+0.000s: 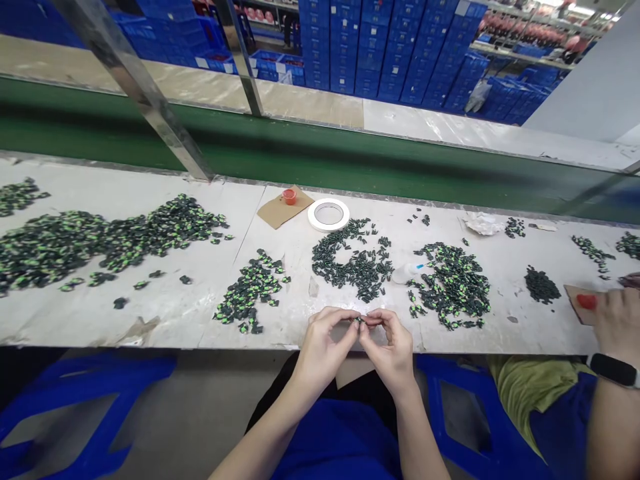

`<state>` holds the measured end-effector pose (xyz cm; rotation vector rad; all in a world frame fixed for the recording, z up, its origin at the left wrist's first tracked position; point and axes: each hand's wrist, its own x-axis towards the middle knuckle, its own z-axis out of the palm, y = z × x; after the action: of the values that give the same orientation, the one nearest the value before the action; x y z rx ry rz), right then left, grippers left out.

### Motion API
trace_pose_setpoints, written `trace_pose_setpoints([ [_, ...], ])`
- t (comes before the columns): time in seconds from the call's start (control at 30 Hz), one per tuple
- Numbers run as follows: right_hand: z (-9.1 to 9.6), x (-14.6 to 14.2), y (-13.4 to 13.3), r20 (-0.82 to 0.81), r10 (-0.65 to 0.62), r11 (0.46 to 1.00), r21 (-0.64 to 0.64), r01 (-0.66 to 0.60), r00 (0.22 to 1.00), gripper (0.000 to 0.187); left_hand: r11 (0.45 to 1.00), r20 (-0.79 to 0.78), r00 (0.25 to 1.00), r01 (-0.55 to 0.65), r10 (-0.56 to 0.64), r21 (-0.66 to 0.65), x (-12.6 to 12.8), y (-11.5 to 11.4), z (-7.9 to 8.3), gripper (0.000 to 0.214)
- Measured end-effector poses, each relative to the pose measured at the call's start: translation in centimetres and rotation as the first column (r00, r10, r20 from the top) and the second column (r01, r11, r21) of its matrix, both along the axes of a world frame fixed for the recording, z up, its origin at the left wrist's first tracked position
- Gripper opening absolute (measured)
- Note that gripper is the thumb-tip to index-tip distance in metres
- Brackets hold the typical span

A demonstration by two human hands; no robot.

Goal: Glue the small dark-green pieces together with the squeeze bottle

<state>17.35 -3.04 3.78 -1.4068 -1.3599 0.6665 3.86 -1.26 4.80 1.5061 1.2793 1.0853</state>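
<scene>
Close to the table's front edge, my left hand (pixel 326 337) and my right hand (pixel 389 343) meet fingertip to fingertip. Both pinch a small black and green plastic part (pixel 359 319), mostly covered by the fingers. Just beyond them lies a ring-shaped spread of small dark parts (pixel 370 277). A pile of black and green parts (pixel 253 290) sits to the left of my hands, and another such pile (pixel 457 287) is to the right. Beside that right pile rests a small clear bottle with a blue tip (pixel 407 272).
A white tape roll (pixel 316 223) and cardboard with a red-orange lidded container (pixel 289 196) lie at the back. A large pile (pixel 55 247) covers the left. At right, a co-worker's hand (pixel 617 320) is by a dark heap (pixel 541 285). A metal post (pixel 150 107) rises behind.
</scene>
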Motion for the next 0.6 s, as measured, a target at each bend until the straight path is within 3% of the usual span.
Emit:
trace_pose_setpoints([
  [0.17,0.5,0.5,0.0,0.107,0.063,0.995,0.066,-0.07,0.992,0.01,0.998,0.02,0.998,0.063,-0.062,-0.01,0.4,0.0,-0.8,0.014],
  [0.27,0.7,2.4,0.0,0.183,0.061,0.993,0.092,-0.079,0.981,0.009,0.995,-0.028,0.995,0.096,-0.095,0.031,-0.4,0.4,-1.4,0.031],
  [0.37,0.6,5.5,0.4,0.234,-0.2,0.973,0.164,0.164,0.951,0.01,0.985,-0.185,0.98,-0.047,0.077,0.164,-2.8,1.5,-1.9,0.034],
  [0.47,0.4,8.4,1.2,0.226,-0.531,0.843,0.237,0.482,0.817,0.024,0.904,-0.35,0.865,-0.232,0.36,0.358,-5.8,3.2,-2.8,0.017],
  [0.53,0.1,9.3,2.1,0.289,-0.599,0.801,0.235,0.551,0.747,0.042,0.851,-0.412,0.781,-0.276,0.469,0.446,-7.4,4.4,-3.4,0.016],
  [0.6,-0.4,9.2,3.2,0.391,-0.559,0.825,0.177,0.536,0.731,0.059,0.843,-0.473,0.734,-0.254,0.488,0.475,-8.2,5.3,-3.6,0.015],
])
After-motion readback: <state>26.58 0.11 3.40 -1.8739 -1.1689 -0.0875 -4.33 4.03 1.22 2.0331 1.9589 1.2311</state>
